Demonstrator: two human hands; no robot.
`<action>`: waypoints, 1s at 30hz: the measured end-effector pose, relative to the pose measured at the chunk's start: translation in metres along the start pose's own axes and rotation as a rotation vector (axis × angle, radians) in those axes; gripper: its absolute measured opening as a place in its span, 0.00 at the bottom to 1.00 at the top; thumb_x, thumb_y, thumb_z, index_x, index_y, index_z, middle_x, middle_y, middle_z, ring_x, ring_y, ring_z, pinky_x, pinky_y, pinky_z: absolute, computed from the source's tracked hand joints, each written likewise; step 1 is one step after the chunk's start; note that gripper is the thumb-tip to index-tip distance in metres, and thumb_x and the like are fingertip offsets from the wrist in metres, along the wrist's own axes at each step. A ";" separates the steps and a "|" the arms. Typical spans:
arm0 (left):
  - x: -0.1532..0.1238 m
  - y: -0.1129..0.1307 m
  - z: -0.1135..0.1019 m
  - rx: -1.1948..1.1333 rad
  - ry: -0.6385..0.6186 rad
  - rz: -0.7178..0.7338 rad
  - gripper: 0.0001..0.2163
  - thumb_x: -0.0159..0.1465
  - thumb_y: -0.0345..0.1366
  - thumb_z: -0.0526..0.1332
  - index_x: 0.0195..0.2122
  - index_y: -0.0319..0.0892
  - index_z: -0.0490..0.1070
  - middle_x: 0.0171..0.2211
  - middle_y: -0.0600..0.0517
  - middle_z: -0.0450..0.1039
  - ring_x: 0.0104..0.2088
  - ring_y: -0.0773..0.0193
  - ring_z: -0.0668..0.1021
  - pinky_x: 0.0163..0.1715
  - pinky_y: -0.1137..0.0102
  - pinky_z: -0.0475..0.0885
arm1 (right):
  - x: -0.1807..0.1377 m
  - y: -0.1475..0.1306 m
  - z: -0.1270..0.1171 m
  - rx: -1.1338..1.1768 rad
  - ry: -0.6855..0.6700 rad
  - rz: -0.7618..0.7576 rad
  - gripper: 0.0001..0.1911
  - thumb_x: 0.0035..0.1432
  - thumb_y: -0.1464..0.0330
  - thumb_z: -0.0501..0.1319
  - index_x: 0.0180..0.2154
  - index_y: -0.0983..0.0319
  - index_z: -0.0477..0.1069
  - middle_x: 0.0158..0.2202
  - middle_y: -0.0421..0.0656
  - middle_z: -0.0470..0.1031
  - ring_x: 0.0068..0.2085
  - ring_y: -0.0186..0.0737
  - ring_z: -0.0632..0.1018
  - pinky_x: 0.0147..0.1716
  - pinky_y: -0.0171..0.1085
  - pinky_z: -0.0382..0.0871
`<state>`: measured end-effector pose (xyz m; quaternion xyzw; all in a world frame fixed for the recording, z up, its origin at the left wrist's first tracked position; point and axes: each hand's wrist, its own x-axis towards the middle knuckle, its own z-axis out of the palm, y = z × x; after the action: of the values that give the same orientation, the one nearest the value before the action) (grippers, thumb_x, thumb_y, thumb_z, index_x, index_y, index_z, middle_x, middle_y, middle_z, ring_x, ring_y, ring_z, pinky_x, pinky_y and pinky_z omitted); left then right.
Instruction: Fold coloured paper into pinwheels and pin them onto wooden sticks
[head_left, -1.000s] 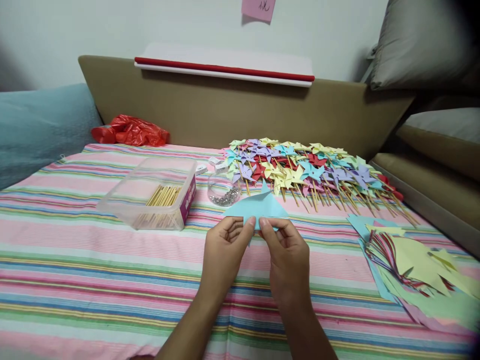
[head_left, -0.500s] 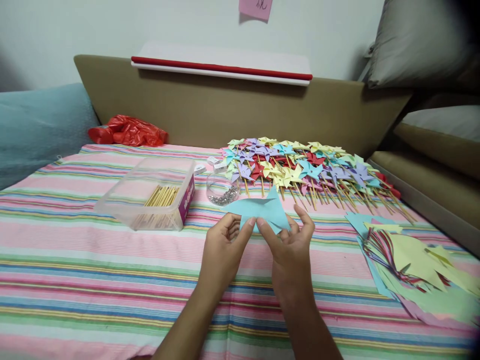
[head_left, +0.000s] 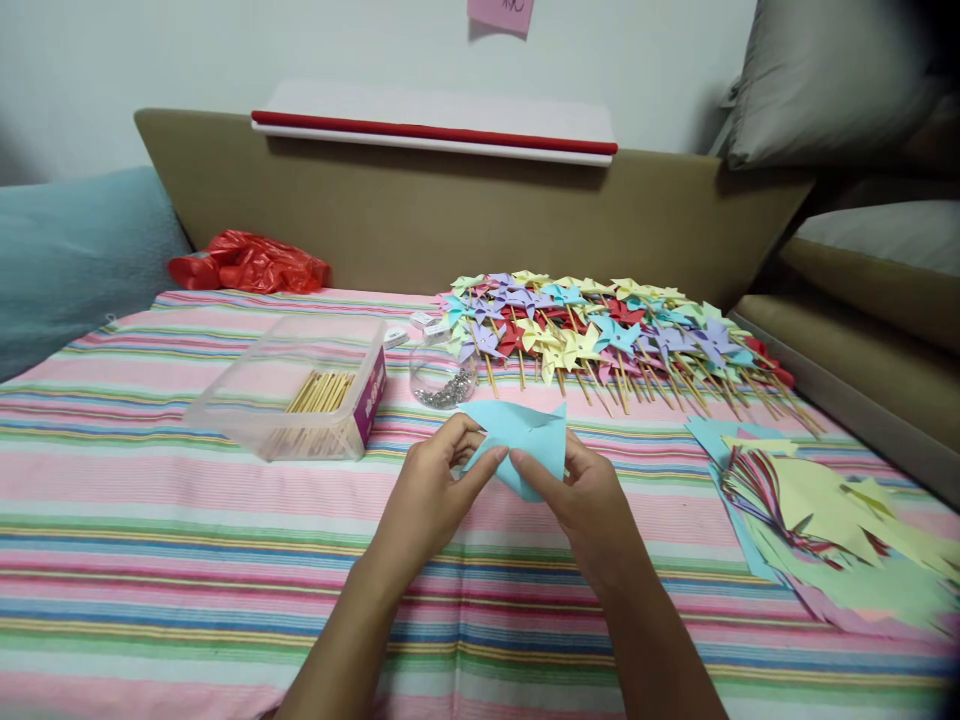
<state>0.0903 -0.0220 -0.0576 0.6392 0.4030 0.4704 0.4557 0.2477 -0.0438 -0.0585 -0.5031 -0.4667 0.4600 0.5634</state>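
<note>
A light-blue sheet of paper [head_left: 525, 432] with cut slits is held up between both hands above the striped cloth. My left hand [head_left: 450, 465] pinches its left side, thumb on the front face and fingers curled behind. On the right side, my right hand [head_left: 574, 485] grips it the same way, with the thumb tip close to the left one. Just beyond the paper stands a round clear dish [head_left: 442, 378] holding small metal pins. To its left is a clear plastic box [head_left: 240, 400] with thin wooden sticks [head_left: 321, 392] inside.
Many finished paper pinwheels [head_left: 600, 330] on sticks lie in a pile at the back right. Cut paper sheets [head_left: 832, 520] are stacked at the right. A red plastic bag [head_left: 255, 262] and small white boxes [head_left: 422, 320] sit farther back on the striped cloth [head_left: 225, 560].
The blue paper has been turned and tilted between my hands, its corner no longer pointing up. My right hand's raised fingers have folded in behind the paper.
</note>
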 end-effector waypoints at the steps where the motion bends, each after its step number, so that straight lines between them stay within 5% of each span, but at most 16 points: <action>1: 0.000 0.001 -0.001 -0.009 -0.017 -0.004 0.07 0.66 0.42 0.64 0.40 0.45 0.73 0.34 0.52 0.78 0.36 0.60 0.77 0.36 0.70 0.68 | 0.000 0.001 0.001 -0.011 -0.002 0.002 0.13 0.53 0.60 0.71 0.39 0.60 0.83 0.42 0.45 0.82 0.39 0.44 0.79 0.36 0.38 0.71; 10: 0.001 0.012 -0.002 -0.253 -0.015 -0.134 0.14 0.70 0.47 0.58 0.35 0.42 0.74 0.32 0.52 0.70 0.35 0.63 0.72 0.38 0.71 0.69 | 0.001 0.005 0.000 0.160 -0.032 0.110 0.18 0.52 0.56 0.72 0.40 0.62 0.82 0.38 0.44 0.82 0.38 0.43 0.77 0.40 0.40 0.69; 20: -0.001 0.009 -0.004 -0.459 -0.057 -0.256 0.10 0.66 0.44 0.64 0.35 0.42 0.77 0.35 0.53 0.72 0.36 0.66 0.73 0.39 0.72 0.69 | 0.000 0.003 -0.003 0.240 -0.123 0.119 0.19 0.52 0.57 0.73 0.42 0.61 0.82 0.43 0.44 0.82 0.43 0.45 0.77 0.45 0.41 0.69; 25: -0.001 0.009 0.000 -0.511 0.005 -0.309 0.16 0.64 0.49 0.66 0.47 0.45 0.77 0.43 0.50 0.78 0.43 0.62 0.78 0.43 0.70 0.70 | 0.002 0.006 0.007 0.474 0.066 0.155 0.14 0.50 0.60 0.74 0.38 0.60 0.82 0.39 0.43 0.83 0.43 0.43 0.79 0.46 0.40 0.71; 30: -0.001 0.005 0.023 -0.593 0.091 -0.285 0.17 0.58 0.40 0.74 0.46 0.41 0.78 0.43 0.49 0.79 0.43 0.63 0.79 0.46 0.71 0.71 | 0.001 0.003 0.027 0.706 0.197 0.186 0.11 0.47 0.63 0.75 0.34 0.58 0.81 0.35 0.38 0.82 0.41 0.40 0.80 0.41 0.36 0.73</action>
<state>0.1130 -0.0292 -0.0567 0.3941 0.3540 0.5268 0.6647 0.2213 -0.0393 -0.0603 -0.3602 -0.1752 0.5912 0.7001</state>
